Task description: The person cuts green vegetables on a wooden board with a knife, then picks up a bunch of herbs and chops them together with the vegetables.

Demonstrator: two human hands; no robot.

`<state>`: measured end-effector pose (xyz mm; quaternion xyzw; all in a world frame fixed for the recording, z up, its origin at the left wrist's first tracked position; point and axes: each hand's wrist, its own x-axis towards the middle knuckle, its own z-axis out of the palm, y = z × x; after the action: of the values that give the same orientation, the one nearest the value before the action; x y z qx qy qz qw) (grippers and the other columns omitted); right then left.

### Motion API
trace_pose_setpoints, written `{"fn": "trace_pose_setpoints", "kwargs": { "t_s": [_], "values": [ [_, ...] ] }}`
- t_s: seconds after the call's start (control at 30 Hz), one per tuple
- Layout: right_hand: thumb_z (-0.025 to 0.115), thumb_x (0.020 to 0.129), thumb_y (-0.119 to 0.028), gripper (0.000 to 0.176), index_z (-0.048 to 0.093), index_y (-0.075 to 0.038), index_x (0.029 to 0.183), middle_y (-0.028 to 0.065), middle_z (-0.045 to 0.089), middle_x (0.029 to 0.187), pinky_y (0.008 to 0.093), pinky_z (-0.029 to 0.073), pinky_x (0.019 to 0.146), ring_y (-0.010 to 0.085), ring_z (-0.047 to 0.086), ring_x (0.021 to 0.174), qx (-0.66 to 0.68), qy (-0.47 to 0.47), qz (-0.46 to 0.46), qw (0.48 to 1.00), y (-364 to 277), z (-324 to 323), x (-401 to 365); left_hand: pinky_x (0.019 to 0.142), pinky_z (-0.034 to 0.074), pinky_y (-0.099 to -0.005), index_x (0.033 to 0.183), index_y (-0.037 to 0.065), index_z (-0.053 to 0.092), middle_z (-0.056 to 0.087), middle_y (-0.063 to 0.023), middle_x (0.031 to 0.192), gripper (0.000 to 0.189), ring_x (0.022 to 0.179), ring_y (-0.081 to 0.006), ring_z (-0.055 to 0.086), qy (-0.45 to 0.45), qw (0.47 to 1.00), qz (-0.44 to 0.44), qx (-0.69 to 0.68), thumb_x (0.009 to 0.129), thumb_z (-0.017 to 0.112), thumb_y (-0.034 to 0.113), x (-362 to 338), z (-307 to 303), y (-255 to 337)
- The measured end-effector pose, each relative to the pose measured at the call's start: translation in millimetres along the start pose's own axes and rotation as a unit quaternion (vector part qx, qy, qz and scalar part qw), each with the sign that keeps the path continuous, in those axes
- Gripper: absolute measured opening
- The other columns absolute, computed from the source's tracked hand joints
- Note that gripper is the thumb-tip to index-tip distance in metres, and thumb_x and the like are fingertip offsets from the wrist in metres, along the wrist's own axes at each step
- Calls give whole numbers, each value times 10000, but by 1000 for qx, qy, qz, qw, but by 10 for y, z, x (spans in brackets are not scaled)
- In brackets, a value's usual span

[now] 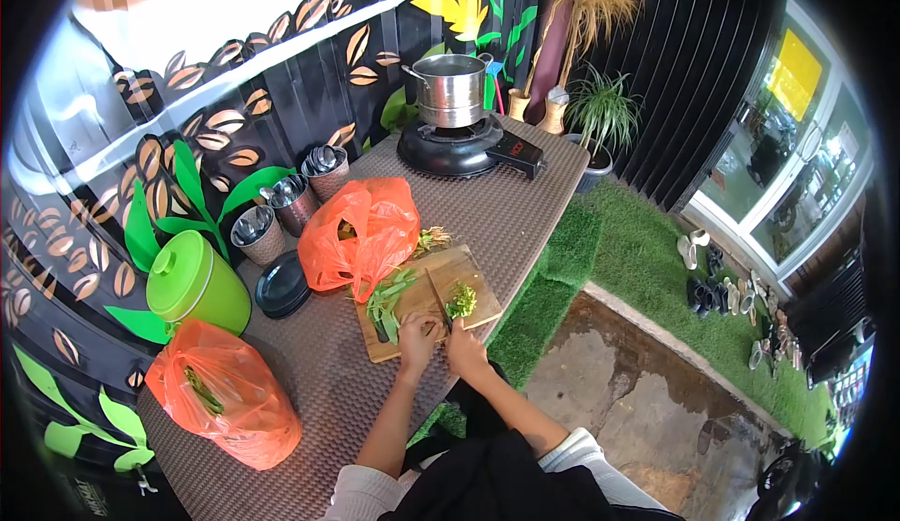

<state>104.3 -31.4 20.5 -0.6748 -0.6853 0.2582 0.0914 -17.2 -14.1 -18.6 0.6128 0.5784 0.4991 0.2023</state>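
Note:
A wooden cutting board (457, 266) lies near the table's front edge. My right hand (465, 348) is closed around the handle of a knife (436, 293), whose blade points away from me across the board. Beside the blade, on the right, sits a small heap of chopped greens (461, 302). My left hand (418, 337) is curled on the board just left of the knife; what its fingers hold, if anything, is hidden. Long green leaves (386, 302) lie on the board's left side, beyond my left hand.
An orange plastic bag (361, 230) stands behind the board, another orange bag (225, 399) at left. Nearby are a green lidded container (195, 286), dark plates (282, 286) and cutlery cups (292, 204). A steel pot (452, 91) sits on a black gas stove (445, 153) at the far end.

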Motion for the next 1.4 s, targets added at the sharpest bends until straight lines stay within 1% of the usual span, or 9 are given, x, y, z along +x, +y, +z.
{"fn": "trace_pose_setpoints", "kwargs": {
  "t_s": [0.17, 0.3, 0.53, 0.67, 0.9, 1.03, 1.17, 1.23, 1.4],
  "values": [
    [486, 912, -219, 318, 364, -6, 1113, 290, 630, 871, 548, 509, 723, 465, 632, 813, 22, 22, -42, 999, 52, -70, -100, 780, 448, -384, 791, 29, 677, 610, -113, 842, 98, 869, -304, 552, 13, 999, 29, 18, 706, 713, 61, -39, 8, 21],
    [498, 909, -230, 350, 351, 4, 1124, 292, 632, 841, 551, 505, 732, 465, 632, 809, 19, 4, 16, 1000, -26, -9, -250, 778, 444, -382, 806, 33, 676, 606, -107, 848, 93, 879, -300, 543, 19, 998, 50, 38, 719, 701, 58, -43, -18, 55],
    [485, 910, -216, 336, 365, 18, 1119, 328, 606, 886, 556, 497, 733, 483, 614, 835, 38, 0, -56, 998, 92, -115, -40, 775, 437, -370, 786, 24, 671, 602, -104, 821, 85, 862, -291, 547, 22, 998, 42, 39, 720, 710, 59, -58, -20, 105],
    [491, 908, -208, 348, 359, 18, 1137, 336, 603, 875, 564, 500, 708, 483, 619, 797, 47, 13, -3, 999, -2, 2, -273, 778, 438, -372, 792, 27, 672, 603, -102, 829, 84, 873, -290, 546, 25, 997, 51, 47, 725, 706, 64, -44, -38, 143],
    [481, 905, -217, 357, 367, 27, 1141, 321, 613, 902, 562, 492, 740, 475, 616, 863, 46, -6, -33, 998, 50, -86, 72, 797, 442, -370, 799, 41, 679, 607, -94, 853, 91, 899, -290, 545, 22, 995, 69, 72, 721, 710, 77, -77, -33, 138],
    [480, 903, -221, 343, 373, 20, 1123, 321, 613, 925, 558, 494, 738, 465, 621, 857, 25, -14, -30, 999, 26, -144, -182, 793, 444, -371, 797, 47, 685, 609, -98, 845, 95, 888, -290, 551, 18, 997, 46, 54, 715, 717, 81, -69, -25, 94],
    [482, 905, -224, 348, 367, 14, 1132, 315, 613, 919, 548, 501, 736, 471, 620, 847, 31, -23, 23, 999, -79, -62, -276, 756, 457, -365, 779, 44, 687, 617, -100, 815, 87, 840, -285, 566, 19, 998, 35, 44, 703, 719, 71, -21, -26, 30],
    [485, 906, -229, 350, 364, 8, 1133, 310, 616, 899, 543, 505, 726, 472, 621, 837, 14, 30, -17, 999, -23, 35, -109, 741, 462, -361, 773, 43, 687, 620, -99, 805, 87, 821, -280, 571, 14, 999, 29, 39, 697, 722, 67, -32, -15, 18],
    [492, 907, -208, 324, 369, 7, 1116, 307, 621, 860, 541, 509, 709, 460, 627, 826, 21, -6, -28, 999, 53, -96, -16, 701, 466, -326, 778, 43, 687, 621, -95, 799, 111, 792, -241, 576, 16, 1000, 26, 4, 684, 740, 69, -23, 9, -18]
  ]
}}
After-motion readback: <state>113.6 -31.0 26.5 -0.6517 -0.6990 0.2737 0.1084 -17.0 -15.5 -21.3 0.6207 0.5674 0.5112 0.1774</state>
